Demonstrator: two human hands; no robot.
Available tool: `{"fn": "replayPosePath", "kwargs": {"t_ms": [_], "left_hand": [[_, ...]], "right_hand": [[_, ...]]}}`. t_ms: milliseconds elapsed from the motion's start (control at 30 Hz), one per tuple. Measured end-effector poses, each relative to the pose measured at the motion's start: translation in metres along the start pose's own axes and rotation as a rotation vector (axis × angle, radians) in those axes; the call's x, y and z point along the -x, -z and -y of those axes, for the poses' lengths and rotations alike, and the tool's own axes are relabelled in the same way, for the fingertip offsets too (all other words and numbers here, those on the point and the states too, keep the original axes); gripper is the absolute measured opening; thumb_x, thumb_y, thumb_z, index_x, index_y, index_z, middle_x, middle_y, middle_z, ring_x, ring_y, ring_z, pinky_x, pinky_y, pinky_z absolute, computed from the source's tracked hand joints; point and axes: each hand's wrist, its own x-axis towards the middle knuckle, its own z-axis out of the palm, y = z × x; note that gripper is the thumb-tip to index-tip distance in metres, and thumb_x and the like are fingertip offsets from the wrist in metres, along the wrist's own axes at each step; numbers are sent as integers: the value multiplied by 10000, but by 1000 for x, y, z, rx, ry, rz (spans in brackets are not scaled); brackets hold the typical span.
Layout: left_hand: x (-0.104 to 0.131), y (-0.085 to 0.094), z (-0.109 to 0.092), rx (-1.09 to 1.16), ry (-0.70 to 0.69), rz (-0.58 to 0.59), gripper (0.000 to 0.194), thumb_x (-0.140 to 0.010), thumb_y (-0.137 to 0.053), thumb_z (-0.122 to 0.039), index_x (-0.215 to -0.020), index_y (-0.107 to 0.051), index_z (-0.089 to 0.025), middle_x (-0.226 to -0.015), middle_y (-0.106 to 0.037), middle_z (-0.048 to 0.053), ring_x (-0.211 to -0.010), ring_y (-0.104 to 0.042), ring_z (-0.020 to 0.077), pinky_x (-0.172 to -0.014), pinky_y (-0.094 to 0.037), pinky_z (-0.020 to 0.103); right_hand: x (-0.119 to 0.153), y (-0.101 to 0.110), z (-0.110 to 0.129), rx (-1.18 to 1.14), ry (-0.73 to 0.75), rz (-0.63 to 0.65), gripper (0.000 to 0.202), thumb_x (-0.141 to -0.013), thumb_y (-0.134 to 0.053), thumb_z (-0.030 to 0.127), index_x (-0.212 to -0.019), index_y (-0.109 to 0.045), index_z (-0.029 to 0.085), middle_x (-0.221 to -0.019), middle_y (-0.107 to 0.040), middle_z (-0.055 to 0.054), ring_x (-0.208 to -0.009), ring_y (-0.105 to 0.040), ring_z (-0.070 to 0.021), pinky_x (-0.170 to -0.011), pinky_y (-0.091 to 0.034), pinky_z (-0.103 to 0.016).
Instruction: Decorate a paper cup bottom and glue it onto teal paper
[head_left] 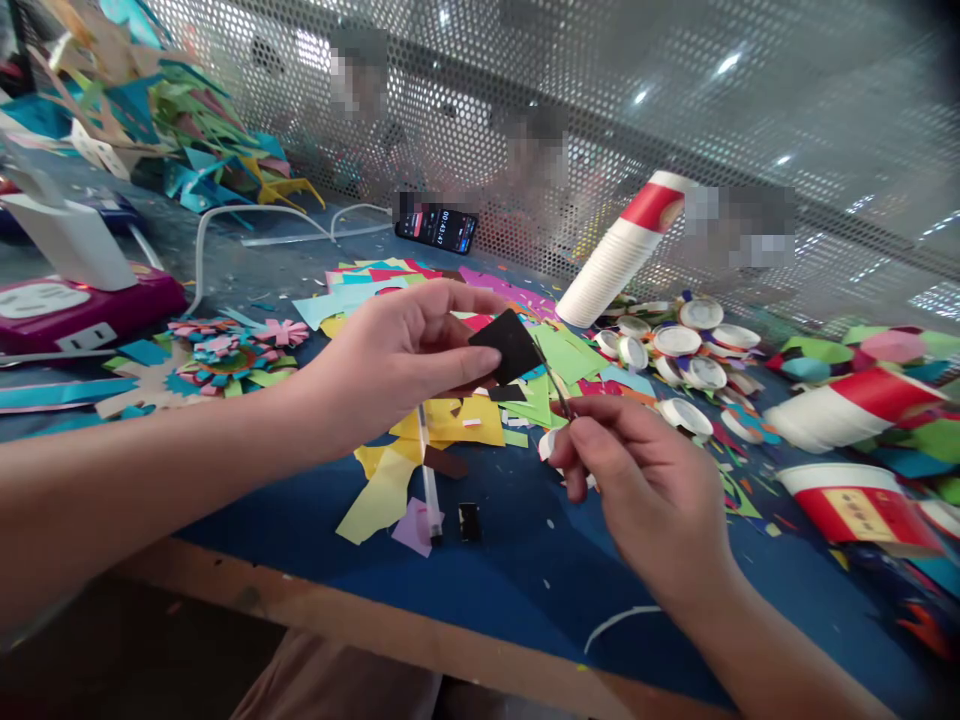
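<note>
My left hand (397, 350) pinches a small black piece of paper (508, 343) between thumb and fingers, held above the table. My right hand (637, 480) grips small scissors (553, 385), their blades pointing up at the lower right edge of the black paper. Below the hands lie yellow paper scraps (450, 420), a white pen (430, 490) and a small black clip (469, 521) on the blue tabletop (525, 560).
A stack of red-and-white paper cups (622, 250) lies tilted at the back, with cut cup bottoms (679, 345) beside it. More cups (847, 410) lie right. Paper flowers (225, 350), a purple power strip (67, 305), a phone (439, 228) and a mesh screen (600, 100) surround them.
</note>
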Motion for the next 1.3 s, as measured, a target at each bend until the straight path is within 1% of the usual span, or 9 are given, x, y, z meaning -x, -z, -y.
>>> {"fn": "replayPosePath", "kwargs": {"t_ms": [100, 200, 333, 500, 567, 667, 867, 1000, 1300], "left_hand": [[1, 1, -3, -79, -16, 13, 387, -767, -701, -184, -1147, -629, -190, -608, -585, -68, -580, -624, 104, -546, -475, 203], [3, 0, -6, -119, 2, 37, 426, -760, -697, -179, -1177, -610, -196, -597, -590, -76, -558, -609, 97, -521, -448, 195], [4, 0, -6, -135, -11, 68, 436, -754, -694, -168, -1178, -591, -178, -612, -622, -72, -590, -629, 97, -531, -465, 182], [6, 1, -3, -118, -23, 101, 441, -774, -696, -181, -1199, -578, -202, -622, -624, -89, -581, -628, 86, -475, -458, 154], [6, 0, -4, -115, -23, 108, 438, -773, -693, -186, -1195, -576, -196, -628, -622, -86, -582, -621, 85, -481, -458, 157], [5, -1, -5, -119, -31, 108, 446, -756, -686, -170, -1188, -575, -168, -625, -612, -78, -583, -601, 83, -508, -456, 172], [4, -2, -6, -119, -40, 110, 437, -755, -677, -152, -1176, -561, -135, -603, -586, -80, -554, -559, 73, -493, -415, 179], [6, -3, -7, -132, -38, 104, 449, -749, -684, -165, -1183, -573, -152, -598, -563, -76, -540, -542, 76, -485, -404, 190], [8, -3, -8, -164, -12, 80, 454, -732, -706, -208, -1174, -607, -182, -624, -583, -59, -556, -574, 94, -497, -436, 190]], "right_hand": [[2, 3, -2, -55, -38, 74, 258, -882, -652, 481, -853, -679, 226, -596, -641, 35, -419, -508, -55, -399, -412, -155], [4, 5, -2, -120, -113, 117, 338, -854, -670, 538, -770, -665, 211, -568, -619, 27, -410, -471, -51, -375, -362, -148], [4, 4, -1, -157, -202, 120, 390, -795, -721, 571, -720, -660, 193, -526, -593, 25, -403, -421, -44, -360, -302, -141], [4, 3, -1, -170, -241, 111, 405, -765, -746, 579, -704, -662, 188, -514, -594, 20, -412, -413, -45, -360, -278, -142], [4, 2, 0, -192, -254, 108, 410, -756, -750, 583, -695, -658, 188, -510, -591, 21, -406, -407, -46, -357, -275, -145], [5, 1, 1, -210, -265, 100, 415, -745, -757, 584, -681, -654, 187, -505, -586, 20, -400, -403, -48, -355, -269, -149], [6, 1, 4, -191, -264, 71, 409, -735, -765, 581, -674, -658, 191, -498, -584, 16, -408, -398, -57, -360, -258, -159], [7, 2, 3, -165, -258, 54, 403, -725, -774, 576, -670, -657, 194, -499, -580, 17, -438, -431, -66, -396, -317, -163], [6, 1, 4, -139, -237, 50, 370, -763, -748, 530, -663, -636, 193, -491, -571, 14, -434, -435, -76, -363, -275, -173]]}}
